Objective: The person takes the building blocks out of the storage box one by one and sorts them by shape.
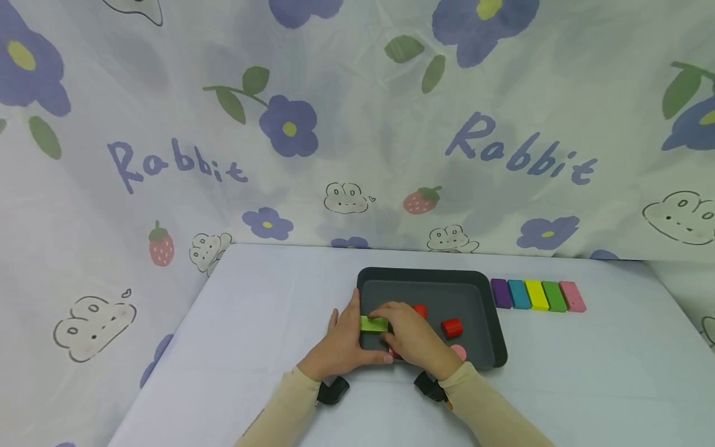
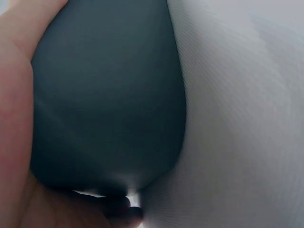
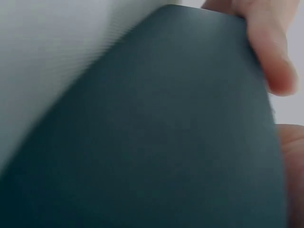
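A dark grey rectangular tray (image 1: 430,290) lies on the table. My left hand (image 1: 342,347) rests at its left side, with straight fingers along the rim and the thumb stretched along the front edge. Over the tray's left part, my right hand (image 1: 416,335) pinches a yellow-green block (image 1: 373,324) between thumb and fingers. Two red cylinders (image 1: 452,328) and a round pink piece (image 1: 458,352) lie inside. Another pinkish piece is mostly hidden under the right hand. In the wrist views, the tray's dark outer wall (image 2: 109,95) fills much of the picture.
Right of the tray stands a row of coloured blocks: purple (image 1: 501,293), blue (image 1: 519,294), yellow (image 1: 537,295), green (image 1: 553,296) and pink (image 1: 572,297). A white cloth (image 1: 268,310) covers the table. Behind it hangs a patterned curtain (image 1: 357,136).
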The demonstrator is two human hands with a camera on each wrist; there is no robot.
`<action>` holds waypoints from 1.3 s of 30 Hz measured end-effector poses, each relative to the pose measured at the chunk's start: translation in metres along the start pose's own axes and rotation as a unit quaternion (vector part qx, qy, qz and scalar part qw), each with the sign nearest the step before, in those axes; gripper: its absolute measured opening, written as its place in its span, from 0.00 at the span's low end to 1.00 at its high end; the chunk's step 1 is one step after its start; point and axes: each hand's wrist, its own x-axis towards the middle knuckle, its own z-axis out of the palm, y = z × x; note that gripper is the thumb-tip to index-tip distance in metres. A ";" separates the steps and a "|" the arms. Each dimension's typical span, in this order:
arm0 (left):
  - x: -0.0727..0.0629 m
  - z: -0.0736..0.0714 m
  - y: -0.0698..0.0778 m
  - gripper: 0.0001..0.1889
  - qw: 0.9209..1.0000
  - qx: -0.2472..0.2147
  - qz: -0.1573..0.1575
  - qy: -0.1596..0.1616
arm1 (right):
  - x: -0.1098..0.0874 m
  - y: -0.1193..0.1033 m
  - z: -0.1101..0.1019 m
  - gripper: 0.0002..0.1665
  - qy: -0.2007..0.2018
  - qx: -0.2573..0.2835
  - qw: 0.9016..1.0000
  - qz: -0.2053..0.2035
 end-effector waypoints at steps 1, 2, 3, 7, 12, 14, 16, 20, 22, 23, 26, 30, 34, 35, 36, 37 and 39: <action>0.000 0.000 0.000 0.73 1.000 -0.002 0.000 -0.001 | 0.000 0.001 0.001 0.22 0.002 -0.002 1.000 -0.002; 0.000 0.000 0.001 0.73 1.000 -0.002 -0.001 -0.001 | 0.001 0.002 0.002 0.22 0.003 -0.003 1.000 -0.001; 0.000 0.000 0.001 0.73 1.000 -0.001 -0.001 -0.001 | 0.001 0.003 0.003 0.22 0.005 -0.005 1.000 0.000; 0.000 0.000 0.001 0.73 1.000 -0.002 -0.007 -0.002 | 0.001 0.004 0.005 0.21 0.019 -0.019 0.999 0.022; 0.000 0.000 0.000 0.74 1.000 0.003 -0.010 0.004 | 0.000 0.005 0.003 0.27 0.030 -0.050 0.997 0.047; 0.000 0.000 0.000 0.74 1.000 0.004 -0.011 0.003 | 0.000 0.006 0.003 0.31 0.023 -0.056 0.997 0.052; 0.000 0.000 0.000 0.74 1.000 0.003 -0.012 0.002 | 0.000 0.008 0.002 0.34 0.013 -0.056 0.997 0.053; 0.001 0.001 0.000 0.74 1.000 0.003 -0.010 0.002 | 0.001 0.013 0.001 0.37 -0.004 -0.031 0.998 0.052; 0.001 0.000 0.000 0.74 1.000 0.005 -0.009 0.001 | 0.002 0.015 0.000 0.38 -0.010 -0.014 0.999 0.048; 0.001 0.000 0.000 0.74 1.000 0.005 -0.009 0.001 | 0.002 0.016 -0.001 0.38 -0.012 -0.005 0.999 0.046; 0.001 0.000 0.001 0.74 1.000 0.007 -0.010 0.000 | 0.003 0.019 -0.002 0.39 -0.021 0.013 0.999 0.040; 0.001 0.000 0.000 0.74 1.000 0.010 -0.009 0.000 | 0.003 0.021 -0.002 0.40 -0.029 0.022 0.999 0.026; 0.001 0.000 -0.001 0.73 1.000 0.008 -0.007 0.001 | 0.002 0.020 -0.004 0.39 -0.035 0.024 0.999 0.023; 0.000 0.000 0.000 0.73 1.000 0.007 -0.008 0.000 | 0.002 0.020 -0.004 0.39 -0.038 0.020 0.999 0.022; 0.001 0.001 -0.001 0.73 1.000 0.006 -0.008 0.000 | 0.002 0.020 -0.004 0.39 -0.039 0.017 0.999 0.020; 0.001 0.001 -0.001 0.73 1.000 0.005 -0.008 0.000 | 0.002 0.020 -0.004 0.40 -0.042 0.013 0.999 0.018; 0.001 0.001 -0.001 0.73 1.000 0.003 -0.008 0.000 | 0.002 0.020 -0.004 0.40 -0.047 0.007 0.999 0.009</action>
